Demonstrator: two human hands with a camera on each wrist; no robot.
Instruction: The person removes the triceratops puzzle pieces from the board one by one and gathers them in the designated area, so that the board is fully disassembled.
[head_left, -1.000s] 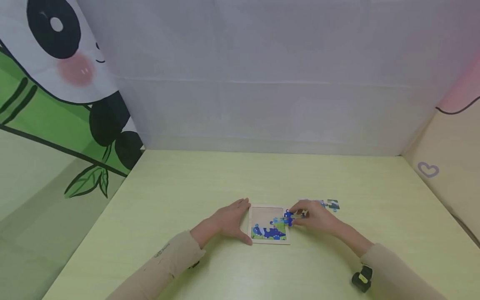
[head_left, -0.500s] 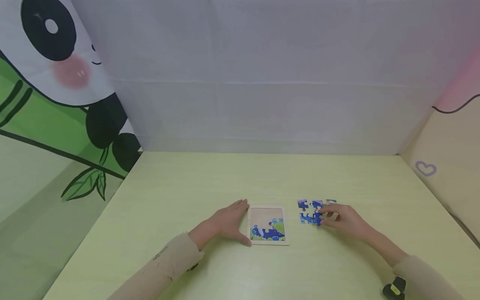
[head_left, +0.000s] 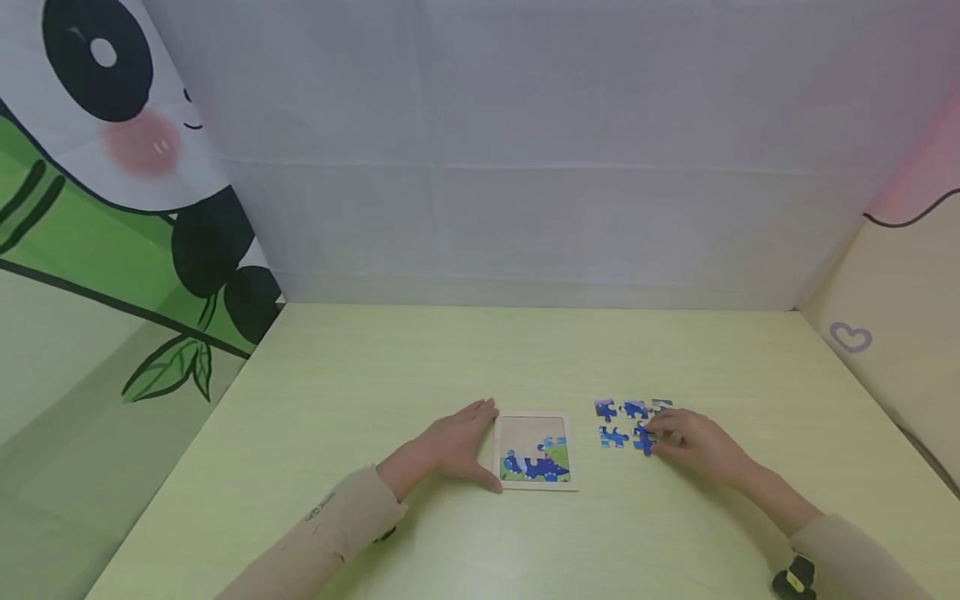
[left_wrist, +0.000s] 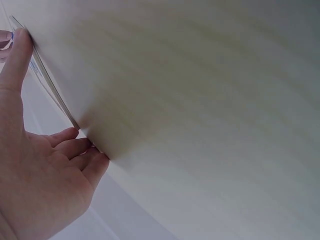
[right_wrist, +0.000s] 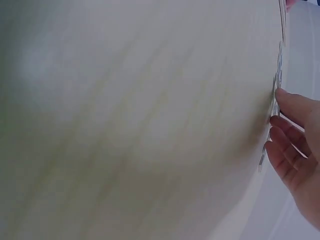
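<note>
A square wooden puzzle frame [head_left: 574, 454] lies on the table, its lower part and right side filled with blue and green dinosaur pieces. My left hand [head_left: 456, 446] rests at the frame's left edge, thumb and fingers spread. In the left wrist view, the thumb and fingertips of that hand [left_wrist: 55, 165] touch the edge of the board. To the right, my right hand [head_left: 701, 442] pinches a dark blue puzzle piece [head_left: 642, 439] low over the table. The right wrist view has the thumb and fingers of this hand [right_wrist: 297, 140] at thin pieces seen edge-on.
Loose puzzle pieces lie close by the right hand: a blue one [head_left: 605, 408], another blue one [head_left: 634, 408], a light blue one [head_left: 613, 437] and a partly covered green one [head_left: 662, 404]. A white cloth wall [head_left: 525, 233] stands behind the table [head_left: 420, 358].
My right hand has carried the dark blue puzzle piece from the frame's right edge rightward to the loose pieces, shifting slightly further right at the end. The left hand has stayed at the frame.
</note>
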